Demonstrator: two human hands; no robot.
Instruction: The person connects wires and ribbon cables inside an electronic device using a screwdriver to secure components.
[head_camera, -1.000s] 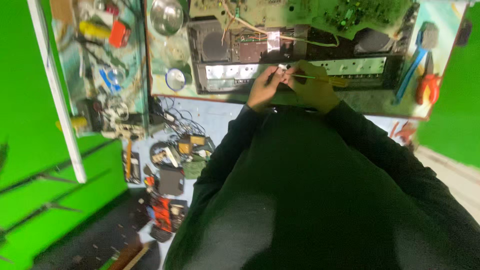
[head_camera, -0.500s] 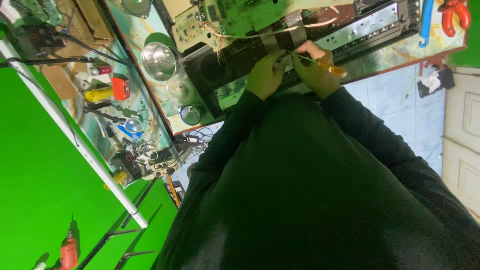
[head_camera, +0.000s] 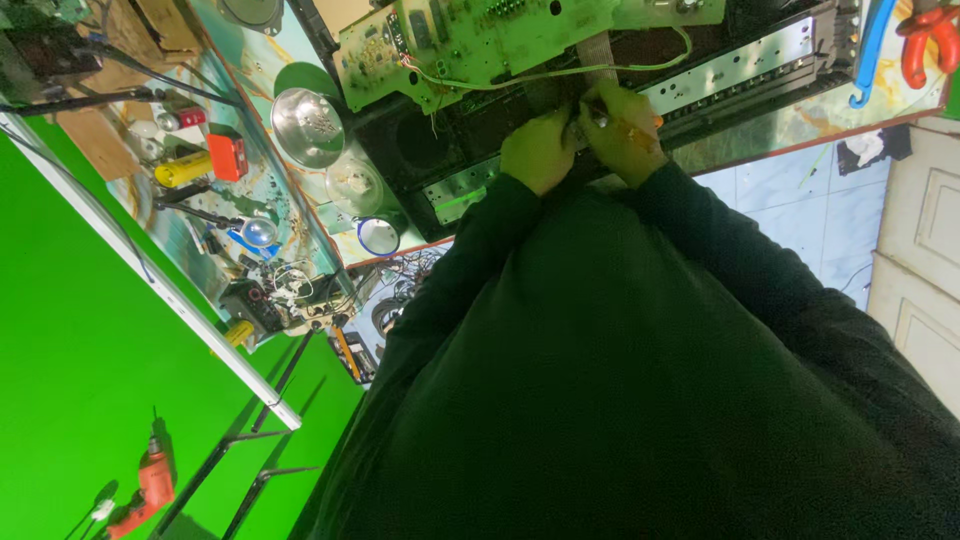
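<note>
- We see our left hand (head_camera: 537, 150) and our right hand (head_camera: 625, 130) side by side, touching, at the near edge of an opened black device case (head_camera: 440, 150) on the workbench (head_camera: 800, 125).
- Our right hand is closed around a thin tool with an orange handle (head_camera: 655, 122); the tip is hidden between the hands, so we cannot tell which way it points.
- Our left hand is curled with fingers bent inward at the case; we cannot tell whether it pinches anything.
- The case lies with its long axis along the bench edge, running from lower left to upper right in the view; a shiny metal strip (head_camera: 740, 70) follows the same line.
- A green circuit board (head_camera: 480, 35) lies tilted over the far part of the case, its long axis roughly parallel to the case; a pale green wire (head_camera: 560, 75) loops from it towards the hands.
- A flat grey ribbon cable (head_camera: 597, 50) drops from the board straight to the hands.
- Left of the case, close by, stand a metal bowl (head_camera: 308, 125), a clear round lid (head_camera: 352, 185) and a small blue-rimmed lens (head_camera: 378, 235), which narrow the room on that side.
- Right of the hands the bench edge is open; red-handled pliers (head_camera: 925, 40) and a blue tool (head_camera: 870, 50) lie well apart at the far right.
- Our dark sleeves (head_camera: 640, 380) fill the foreground below the bench edge.
</note>
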